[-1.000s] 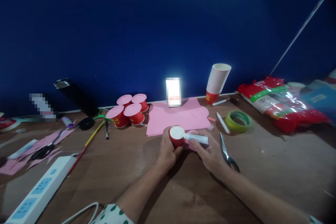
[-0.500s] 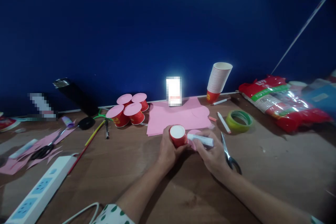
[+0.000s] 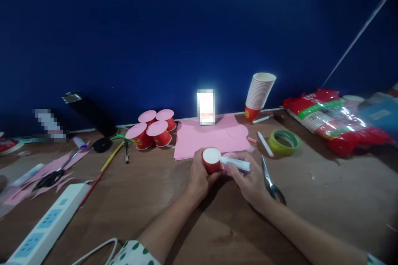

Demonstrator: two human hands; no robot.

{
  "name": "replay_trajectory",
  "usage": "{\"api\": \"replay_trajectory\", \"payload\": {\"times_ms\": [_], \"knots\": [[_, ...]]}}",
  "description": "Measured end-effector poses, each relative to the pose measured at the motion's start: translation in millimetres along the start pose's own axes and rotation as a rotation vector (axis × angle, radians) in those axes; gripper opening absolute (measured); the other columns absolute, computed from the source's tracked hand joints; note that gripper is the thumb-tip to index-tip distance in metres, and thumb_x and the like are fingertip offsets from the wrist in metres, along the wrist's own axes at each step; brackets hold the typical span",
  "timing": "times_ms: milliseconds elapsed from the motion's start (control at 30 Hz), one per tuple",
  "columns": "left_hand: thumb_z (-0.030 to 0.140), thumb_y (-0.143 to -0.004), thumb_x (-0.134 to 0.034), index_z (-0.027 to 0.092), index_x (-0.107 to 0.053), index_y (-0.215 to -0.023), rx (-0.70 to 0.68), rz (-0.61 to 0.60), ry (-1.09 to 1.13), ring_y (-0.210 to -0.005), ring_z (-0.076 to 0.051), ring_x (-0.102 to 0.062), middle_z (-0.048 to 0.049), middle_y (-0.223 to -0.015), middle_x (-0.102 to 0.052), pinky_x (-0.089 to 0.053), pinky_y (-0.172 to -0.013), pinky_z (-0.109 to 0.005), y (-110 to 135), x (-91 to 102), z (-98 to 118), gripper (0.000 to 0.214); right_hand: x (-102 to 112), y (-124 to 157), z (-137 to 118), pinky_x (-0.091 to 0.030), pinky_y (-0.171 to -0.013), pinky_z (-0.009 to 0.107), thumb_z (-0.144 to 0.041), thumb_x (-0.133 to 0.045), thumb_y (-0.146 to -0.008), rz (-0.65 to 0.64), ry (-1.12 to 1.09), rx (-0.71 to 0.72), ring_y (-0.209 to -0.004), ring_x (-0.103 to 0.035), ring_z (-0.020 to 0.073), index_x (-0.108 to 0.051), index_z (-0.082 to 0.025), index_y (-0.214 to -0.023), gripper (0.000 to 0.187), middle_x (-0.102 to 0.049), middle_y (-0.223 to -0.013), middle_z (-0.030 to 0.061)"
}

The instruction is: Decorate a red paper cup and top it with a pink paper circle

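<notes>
My left hand (image 3: 198,176) is wrapped round a small red paper cup (image 3: 212,160) tilted so its white mouth faces me. My right hand (image 3: 248,180) grips a white glue stick (image 3: 235,164) whose tip rests at the cup's right rim. A small pink paper piece (image 3: 229,156) shows just behind the stick. Both hands hover over the wooden table (image 3: 326,198) in front of a stack of pink paper sheets (image 3: 211,138).
Several red cups capped with pink discs (image 3: 152,130) stand at the left of the sheets. A stack of paper cups (image 3: 258,95), green tape roll (image 3: 283,142), scissors (image 3: 270,180) and cup packs (image 3: 336,122) lie right. A power strip (image 3: 46,225), scissors (image 3: 51,177) and pink scraps lie left.
The glue stick's tip has shifted a little round the cup's rim, and the cup has turned slightly in my left hand. Everything else on the table is as before.
</notes>
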State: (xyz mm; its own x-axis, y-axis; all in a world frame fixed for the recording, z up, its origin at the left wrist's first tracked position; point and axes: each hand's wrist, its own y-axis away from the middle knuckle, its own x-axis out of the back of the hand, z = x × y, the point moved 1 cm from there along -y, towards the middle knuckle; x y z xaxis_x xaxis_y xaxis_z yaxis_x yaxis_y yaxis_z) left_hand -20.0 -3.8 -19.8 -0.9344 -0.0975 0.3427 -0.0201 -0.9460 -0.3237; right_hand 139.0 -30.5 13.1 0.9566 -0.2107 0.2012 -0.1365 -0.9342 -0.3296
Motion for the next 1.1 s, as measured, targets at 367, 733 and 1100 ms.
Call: {"api": "replay_trajectory", "payload": {"times_ms": [367,733,1100], "knots": [[0.033,-0.066,-0.080,0.022,-0.043,-0.121,-0.017,-0.017,0.016,-0.101,-0.023,-0.056,-0.0073,-0.113,-0.056,-0.046,-0.090,-0.040,0.2,0.7,-0.3,0.067,0.5,-2.7,-4.5,-0.051,-0.053,0.023,-0.035,-0.062,-0.084,-0.030,-0.044,-0.004,-0.062,-0.062,0.0146,-0.061,-0.019,-0.090,0.018,-0.068,-0.075,0.0027],[0.035,-0.064,-0.082,0.021,-0.045,-0.119,0.017,-0.009,-0.016,-0.101,-0.024,-0.057,-0.0074,-0.111,-0.057,-0.045,-0.089,-0.040,-0.3,2.1,5.7,0.067,-4.5,-5.4,0.8,-0.050,-0.048,0.022,-0.040,-0.065,-0.082,0.062,-0.252,-0.125,-0.052,-0.059,0.0116,-0.057,-0.018,-0.088,0.024,-0.064,-0.064,-0.0013],[0.032,-0.065,-0.080,0.022,-0.045,-0.120,-0.002,-0.013,-0.016,-0.101,-0.024,-0.057,-0.0075,-0.112,-0.057,-0.046,-0.088,-0.041,0.1,1.3,1.6,0.066,0.3,-6.6,-4.1,-0.052,-0.057,0.025,-0.035,-0.064,-0.081,-0.029,-0.097,-0.072,-0.064,-0.063,0.0156,-0.061,-0.018,-0.088,0.019,-0.069,-0.075,0.0030]]}}
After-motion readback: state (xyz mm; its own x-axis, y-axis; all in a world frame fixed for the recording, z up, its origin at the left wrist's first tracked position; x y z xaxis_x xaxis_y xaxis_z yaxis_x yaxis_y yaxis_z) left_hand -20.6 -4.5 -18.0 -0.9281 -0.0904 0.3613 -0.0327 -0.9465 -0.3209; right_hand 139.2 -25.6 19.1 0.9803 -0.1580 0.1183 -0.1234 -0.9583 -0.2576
